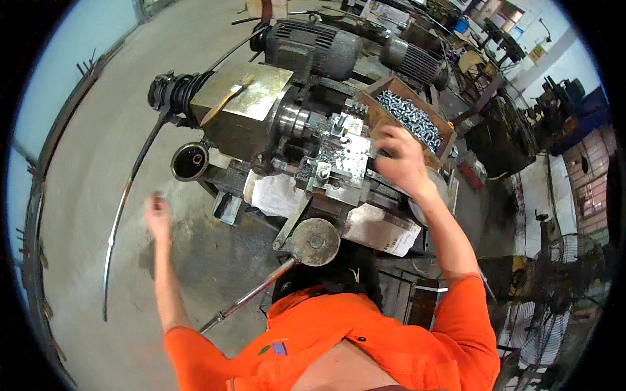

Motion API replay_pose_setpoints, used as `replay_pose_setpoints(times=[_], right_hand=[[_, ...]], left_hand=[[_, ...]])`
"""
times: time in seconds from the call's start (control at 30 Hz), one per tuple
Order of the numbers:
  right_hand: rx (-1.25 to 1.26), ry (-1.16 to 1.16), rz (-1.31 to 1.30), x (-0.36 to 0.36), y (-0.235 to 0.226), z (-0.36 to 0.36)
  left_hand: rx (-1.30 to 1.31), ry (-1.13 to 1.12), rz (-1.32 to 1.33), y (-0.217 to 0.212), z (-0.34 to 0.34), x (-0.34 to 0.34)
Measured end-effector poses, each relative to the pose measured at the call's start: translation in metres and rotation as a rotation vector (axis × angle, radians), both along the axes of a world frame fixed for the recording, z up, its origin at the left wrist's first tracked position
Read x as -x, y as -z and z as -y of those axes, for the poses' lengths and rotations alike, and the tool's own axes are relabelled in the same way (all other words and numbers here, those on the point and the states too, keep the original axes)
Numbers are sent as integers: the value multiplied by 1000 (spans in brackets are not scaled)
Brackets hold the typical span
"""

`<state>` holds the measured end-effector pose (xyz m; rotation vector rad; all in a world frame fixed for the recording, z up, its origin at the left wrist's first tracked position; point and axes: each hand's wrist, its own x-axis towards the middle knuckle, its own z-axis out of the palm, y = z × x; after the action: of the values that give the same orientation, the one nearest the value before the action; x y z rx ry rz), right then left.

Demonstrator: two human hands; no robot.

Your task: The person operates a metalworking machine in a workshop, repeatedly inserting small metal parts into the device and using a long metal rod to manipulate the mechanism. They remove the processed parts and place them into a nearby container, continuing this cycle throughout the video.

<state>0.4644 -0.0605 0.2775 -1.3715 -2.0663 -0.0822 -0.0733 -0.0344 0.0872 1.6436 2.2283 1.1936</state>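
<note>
Grey steel lathe [287,130] fills my view, its tool block [342,156] at centre. Right of that block my right hand [398,159] curls shut on something I cannot make out, beside the wooden tray of small metal parts [411,117]. My left hand [156,215] hangs blurred, grip unreadable. A sleeve could catch the spindle, I judge.

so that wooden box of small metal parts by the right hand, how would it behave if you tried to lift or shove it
The wooden box looks heaped with small shiny metal parts, so it is probably heavy for its size. Its flat, rigid walls suggest it would slide rather than roll or tip. The loose parts would likely shift and spill if jolted. The right hand is at its near edge.
</note>
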Motion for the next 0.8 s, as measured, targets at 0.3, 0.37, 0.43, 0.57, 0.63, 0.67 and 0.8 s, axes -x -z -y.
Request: replay_pose_setpoints(times=[0.3, 0.37, 0.43, 0.57, 0.63, 0.67, 0.8], right_hand=[[433, 662, -133, -157, 44, 169], [513, 802, -169, -199, 67, 199], [353, 899, 134, -236, 96, 234], [698, 1266, 182, -309, 150, 320], [709, 1352, 383, -315, 162, 344], [684, 1362, 371, -314, 167, 346], [762, 1351, 238, -260, 173, 374]], left_hand=[[432, 641, -1030, 88, -38, -69], [632, 602, -877, 76, -52, -67], [599, 534, -860, 72, -45, -70], [605, 446, -581, 62, -20, -64], [680, 475, -497, 58, -8, -51], [716, 490, -456, 56, -4, -44], [830, 458, -358, 62, 23, -11]])
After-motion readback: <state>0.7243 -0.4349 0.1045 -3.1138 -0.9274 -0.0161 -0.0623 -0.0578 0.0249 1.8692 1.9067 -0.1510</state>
